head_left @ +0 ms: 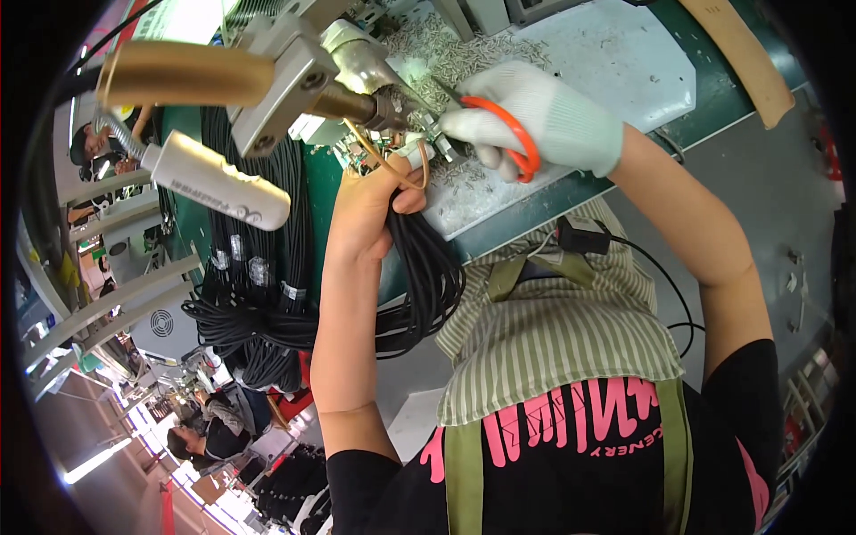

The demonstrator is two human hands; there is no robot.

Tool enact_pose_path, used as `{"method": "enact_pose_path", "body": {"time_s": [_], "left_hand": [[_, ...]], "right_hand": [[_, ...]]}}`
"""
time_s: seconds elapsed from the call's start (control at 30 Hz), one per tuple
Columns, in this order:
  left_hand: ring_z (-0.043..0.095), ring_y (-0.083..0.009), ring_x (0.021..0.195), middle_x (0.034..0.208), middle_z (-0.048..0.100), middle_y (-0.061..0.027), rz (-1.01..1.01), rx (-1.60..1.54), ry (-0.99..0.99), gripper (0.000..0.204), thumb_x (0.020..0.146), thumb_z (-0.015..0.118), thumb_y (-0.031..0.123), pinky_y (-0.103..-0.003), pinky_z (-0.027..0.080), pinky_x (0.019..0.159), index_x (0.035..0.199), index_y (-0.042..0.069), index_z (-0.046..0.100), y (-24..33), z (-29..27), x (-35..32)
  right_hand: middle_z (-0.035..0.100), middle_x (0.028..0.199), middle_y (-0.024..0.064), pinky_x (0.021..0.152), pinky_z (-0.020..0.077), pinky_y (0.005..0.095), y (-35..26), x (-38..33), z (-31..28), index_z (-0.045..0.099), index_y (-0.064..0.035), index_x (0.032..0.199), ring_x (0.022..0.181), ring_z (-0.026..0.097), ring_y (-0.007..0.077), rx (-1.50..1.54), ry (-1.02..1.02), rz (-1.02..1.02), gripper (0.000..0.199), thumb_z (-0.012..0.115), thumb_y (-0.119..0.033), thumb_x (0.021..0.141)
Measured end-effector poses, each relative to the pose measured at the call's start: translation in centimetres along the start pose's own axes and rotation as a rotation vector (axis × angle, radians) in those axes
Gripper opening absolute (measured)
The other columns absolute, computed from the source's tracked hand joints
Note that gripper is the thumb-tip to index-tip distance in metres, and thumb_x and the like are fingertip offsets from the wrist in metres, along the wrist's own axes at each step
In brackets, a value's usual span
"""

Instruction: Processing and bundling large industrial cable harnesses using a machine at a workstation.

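My bare left hand [364, 205] is closed around a thick bundle of black cables [426, 281], just under the metal head of a bench machine [379, 111]. The cables droop from it over the table's near edge. Small bright parts show at the fingertips, too fine to make out. My right hand [544, 116], in a white knit glove, grips scissors [513, 134] with an orange handle loop. Their dark tip points toward the machine head, close to the left fingers. A tan tube [379, 160] loops down beside the left hand.
Many small metal scraps [428, 45] litter a white board [615, 53] on the green table [499, 227]. More black cable coils [254, 325] hang at the left. A white cylindrical lamp or tool [223, 183] juts in at upper left. Other people sit at benches far left.
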State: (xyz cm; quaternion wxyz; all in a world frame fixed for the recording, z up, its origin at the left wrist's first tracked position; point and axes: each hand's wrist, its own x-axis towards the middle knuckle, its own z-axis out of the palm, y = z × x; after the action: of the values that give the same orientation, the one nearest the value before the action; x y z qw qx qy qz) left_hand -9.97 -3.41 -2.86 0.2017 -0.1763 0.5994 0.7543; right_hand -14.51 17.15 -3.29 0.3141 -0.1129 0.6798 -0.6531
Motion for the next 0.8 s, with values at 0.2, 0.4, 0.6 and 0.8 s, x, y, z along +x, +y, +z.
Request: {"method": "enact_pose_path", "body": {"time_s": [0.2,0.4,0.6,0.8], "left_hand": [[0.037,-0.0069,0.044,0.056,0.046,0.0004,-0.01,0.11,-0.057,0.008,0.083,0.06,0.005,-0.023,0.026,0.043,0.078,0.002,0.054,0.9,-0.5,1.2],[0.043,-0.0087,0.045,0.059,0.051,-0.0028,0.082,0.275,0.032,0.004,0.079,0.059,0.001,-0.023,0.03,0.043,0.076,0.0,0.057,1.0,-0.4,1.0],[0.044,-0.0091,0.046,0.06,0.052,-0.0031,0.089,0.265,0.037,0.003,0.077,0.06,-0.001,-0.023,0.032,0.043,0.076,0.0,0.058,0.8,-0.2,1.0],[0.045,-0.0087,0.047,0.063,0.055,-0.004,0.111,0.246,0.066,0.001,0.078,0.059,-0.001,-0.023,0.032,0.043,0.079,-0.001,0.059,0.6,0.1,0.5]], "right_hand": [[0.054,0.054,0.0051,0.04,0.0413,0.0255,0.5,2.1,-0.4,0.055,-0.0011,0.065,0.043,0.054,0.0123,0.021,-0.106,-0.001,0.03,0.059,-0.024,0.085],[0.053,0.052,0.005,0.04,0.0418,0.0261,0.1,2.0,-0.2,0.054,-0.0004,0.064,0.043,0.054,0.0129,0.047,-0.122,0.023,0.031,0.059,-0.023,0.084],[0.052,0.051,0.0056,0.04,0.0419,0.0268,0.1,1.9,-0.1,0.054,0.0005,0.062,0.042,0.053,0.0132,0.045,-0.101,0.006,0.032,0.059,-0.023,0.084],[0.053,0.05,0.0067,0.04,0.0427,0.0268,-0.1,1.8,0.1,0.055,0.0008,0.06,0.042,0.054,0.0136,0.051,-0.102,0.038,0.033,0.059,-0.023,0.083]]}}
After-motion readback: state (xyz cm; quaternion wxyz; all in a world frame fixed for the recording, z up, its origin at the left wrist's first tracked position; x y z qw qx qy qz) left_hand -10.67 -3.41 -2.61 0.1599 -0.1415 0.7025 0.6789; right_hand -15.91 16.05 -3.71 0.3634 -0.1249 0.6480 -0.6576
